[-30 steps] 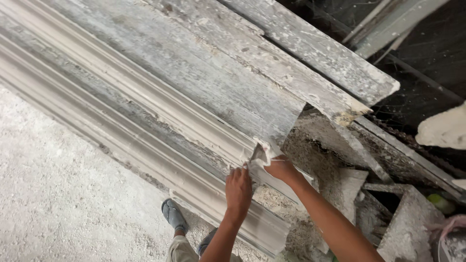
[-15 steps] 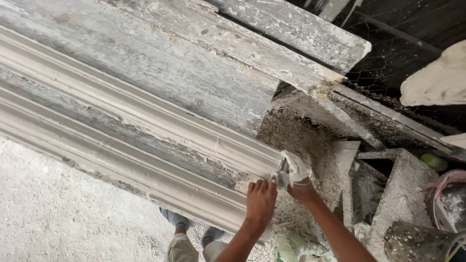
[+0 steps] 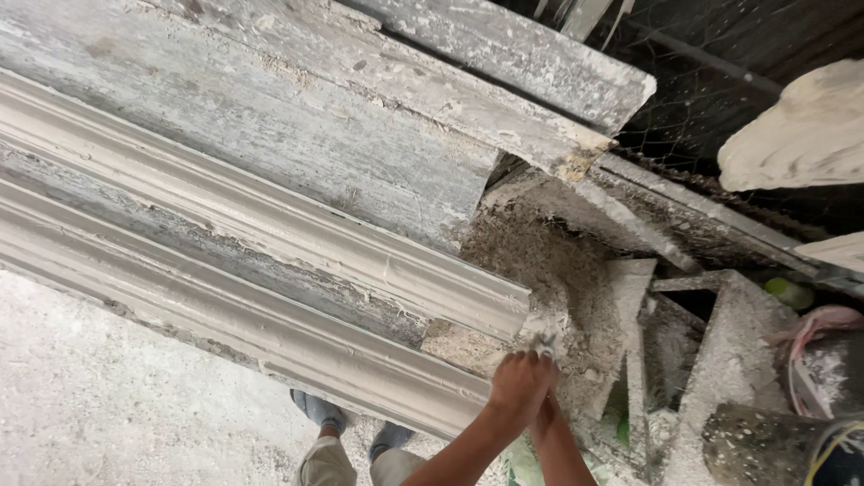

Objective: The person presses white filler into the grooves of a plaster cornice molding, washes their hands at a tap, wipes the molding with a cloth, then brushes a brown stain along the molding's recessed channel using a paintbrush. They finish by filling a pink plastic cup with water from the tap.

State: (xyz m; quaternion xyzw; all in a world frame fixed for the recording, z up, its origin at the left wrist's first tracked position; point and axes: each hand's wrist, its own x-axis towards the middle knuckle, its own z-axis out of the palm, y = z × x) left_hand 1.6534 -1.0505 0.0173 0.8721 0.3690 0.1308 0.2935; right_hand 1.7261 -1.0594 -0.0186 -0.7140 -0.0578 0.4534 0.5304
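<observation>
My left hand (image 3: 520, 382) is curled into a fist at the cut end of a long white plaster cornice moulding (image 3: 270, 270) that runs diagonally from the left. A small pale scrap (image 3: 544, 341) pokes out above its knuckles. My right hand (image 3: 545, 407) is tucked under and behind the left, and only its wrist and forearm show. Both hands meet just below the moulding's lower right end, against crumbly plaster and fibre debris (image 3: 549, 261).
Plaster-caked boards (image 3: 360, 153) and a plank (image 3: 504, 54) lie above the moulding. A crusted frame (image 3: 720, 360), wire mesh (image 3: 693, 99), a white plaster lump (image 3: 801, 126), pink cloth (image 3: 819, 324) and a dark drum (image 3: 774, 445) crowd the right. My feet (image 3: 319, 409) stand on the dusty floor (image 3: 90, 387).
Both hands have moved down and right along the moulding's end and drawn close together. The white lump between them now shows only as a small scrap. The view has shifted right.
</observation>
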